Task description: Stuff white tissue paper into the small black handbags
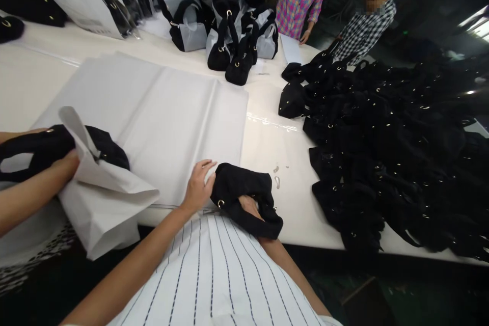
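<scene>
A small black fabric bag [244, 181] with gold-coloured rings lies on its side at the table's near edge, right in front of me. My left hand [199, 184] is against the bag's left end, thumb and fingers apart and the thumb close to the fabric. My right hand [250, 207] reaches in past the handle loop from the near side; its fingers are hidden inside the bag. Just left of my left hand lies a stack of large white paper sheets [168, 107].
At left a co-worker's hands [71, 163] hold another black bag and a crumpled white sheet [103, 198]. A big pile of black bags [382, 147] covers the table's right side. Paper-wrapped bags [221, 30] stand at the back. Two people stand beyond the table [267, 142].
</scene>
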`<state>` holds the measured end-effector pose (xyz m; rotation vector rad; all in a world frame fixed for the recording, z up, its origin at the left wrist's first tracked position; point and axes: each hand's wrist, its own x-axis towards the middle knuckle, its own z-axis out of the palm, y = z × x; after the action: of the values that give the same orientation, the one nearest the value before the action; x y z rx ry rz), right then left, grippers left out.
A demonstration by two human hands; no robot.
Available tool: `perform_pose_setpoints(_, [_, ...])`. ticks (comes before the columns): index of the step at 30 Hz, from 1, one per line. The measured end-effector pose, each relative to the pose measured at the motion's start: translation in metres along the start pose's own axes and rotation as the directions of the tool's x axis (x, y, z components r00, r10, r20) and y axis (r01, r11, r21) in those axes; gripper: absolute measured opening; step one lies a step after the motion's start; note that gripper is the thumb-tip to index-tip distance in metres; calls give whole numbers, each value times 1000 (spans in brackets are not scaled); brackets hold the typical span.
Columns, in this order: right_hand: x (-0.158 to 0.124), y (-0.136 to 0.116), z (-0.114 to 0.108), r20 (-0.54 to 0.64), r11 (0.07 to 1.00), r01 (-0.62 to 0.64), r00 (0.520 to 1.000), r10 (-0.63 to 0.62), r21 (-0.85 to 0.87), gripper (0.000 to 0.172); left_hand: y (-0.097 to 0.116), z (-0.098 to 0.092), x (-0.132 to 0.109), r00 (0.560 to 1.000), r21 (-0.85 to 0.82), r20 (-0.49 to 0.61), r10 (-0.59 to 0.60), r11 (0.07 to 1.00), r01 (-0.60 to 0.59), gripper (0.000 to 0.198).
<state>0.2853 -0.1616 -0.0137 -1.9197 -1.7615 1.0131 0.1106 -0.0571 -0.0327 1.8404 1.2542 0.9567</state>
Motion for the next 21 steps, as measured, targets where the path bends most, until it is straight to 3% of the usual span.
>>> perform_pose_setpoints(2, [-2,1,-9,74,993,73,994,-80,95,35,-13,-9,11,982,-81,69,-174,980,179,42])
perform_pose_setpoints(4, [5,0,-14,140,968,178,969,-204,175,35,-18,-14,19,942,-147,234,-243,948,281,47])
perform_pose_setpoints(8, [23,-12,-9,132,942,303,937,-322,142,34,-23,-11,26,867,-38,463,-187,972,230,44])
perform_pose_setpoints(11, [16,-22,0,-13,955,292,956,-292,58,37,-36,-6,26,859,97,477,-185,983,157,38])
perform_pose_setpoints(14, [-13,-20,5,-124,972,199,975,-183,129,38,-45,-6,28,911,211,331,-247,960,183,33])
perform_pose_setpoints(16, [-33,-8,5,-195,968,55,981,-7,245,31,-41,-6,30,921,181,273,-276,956,233,32])
perform_pose_setpoints(19, [-49,16,6,-265,910,-203,913,309,362,15,-21,-1,38,893,94,385,-231,973,212,37])
perform_pose_setpoints(21, [-50,30,10,-201,832,-324,871,448,450,11,-5,6,46,868,134,469,-164,984,114,39])
